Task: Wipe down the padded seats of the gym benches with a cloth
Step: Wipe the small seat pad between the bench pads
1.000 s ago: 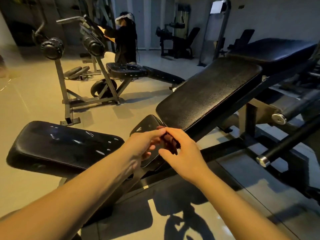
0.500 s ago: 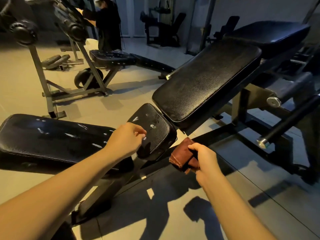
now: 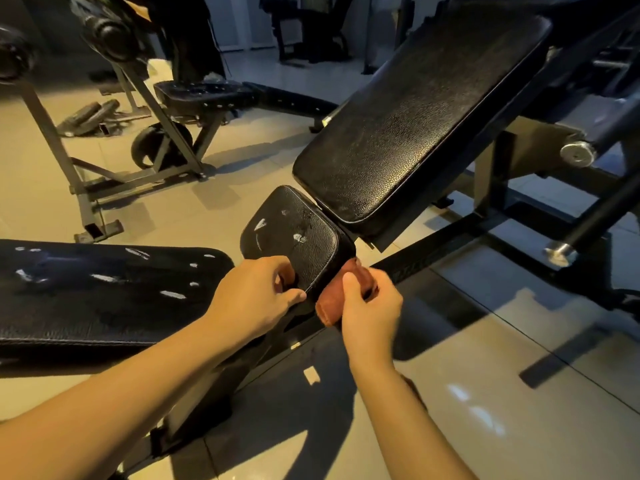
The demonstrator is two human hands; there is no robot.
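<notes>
A small black padded seat [image 3: 294, 233] with worn white scuffs sits at centre, below a long inclined black back pad [image 3: 415, 116]. My right hand [image 3: 369, 306] grips a folded reddish-brown cloth [image 3: 329, 311] against the seat's near right edge. My left hand [image 3: 256, 292] curls its fingers round the seat's near left corner, and a bit of brown shows under its fingers. A second flat black bench pad [image 3: 104, 292] with torn white patches lies to the left.
The bench's black steel frame [image 3: 485, 223] and chrome-capped bars [image 3: 559, 252] stretch to the right. A grey leg machine [image 3: 114, 140] with roller pads stands at the back left by another bench [image 3: 204, 95]. A person in dark clothes [image 3: 194, 39] stands behind it. Tiled floor [image 3: 485, 393] lies below.
My right hand has brought the cloth up from below the seat to its near edge. My left hand has shifted onto the seat's corner. The view has moved closer.
</notes>
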